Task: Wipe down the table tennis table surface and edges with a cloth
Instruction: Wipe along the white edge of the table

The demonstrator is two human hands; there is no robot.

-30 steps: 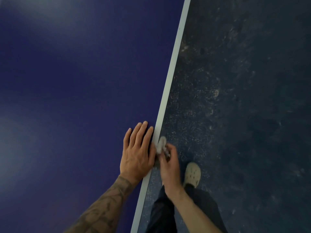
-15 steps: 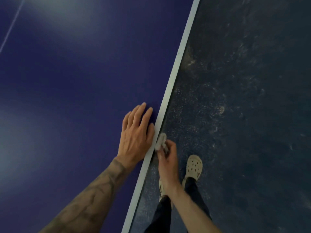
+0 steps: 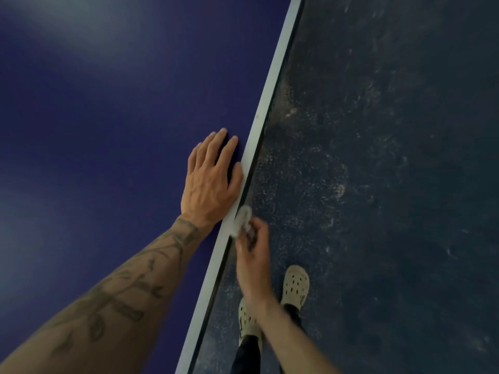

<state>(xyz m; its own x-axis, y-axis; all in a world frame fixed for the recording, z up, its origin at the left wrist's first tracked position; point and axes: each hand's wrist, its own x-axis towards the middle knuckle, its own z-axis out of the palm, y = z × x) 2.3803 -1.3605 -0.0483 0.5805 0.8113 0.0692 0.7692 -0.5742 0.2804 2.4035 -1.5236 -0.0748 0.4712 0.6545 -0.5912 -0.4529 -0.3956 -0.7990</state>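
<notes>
The smooth dark blue table tennis table (image 3: pixel 108 130) bears a left hand (image 3: pixel 210 182) lying flat just beside its white border stripe (image 3: pixel 267 103), whose outer edge a small white cloth (image 3: pixel 241 220) touches.

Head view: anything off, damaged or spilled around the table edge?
Nothing damaged or askew on the table; its white edge line runs straight. Only oddity: the dark floor beside it carries pale dusty speckles and scuffs. The right hand holds the cloth against the side edge, the left hand lies flat on top.
</notes>
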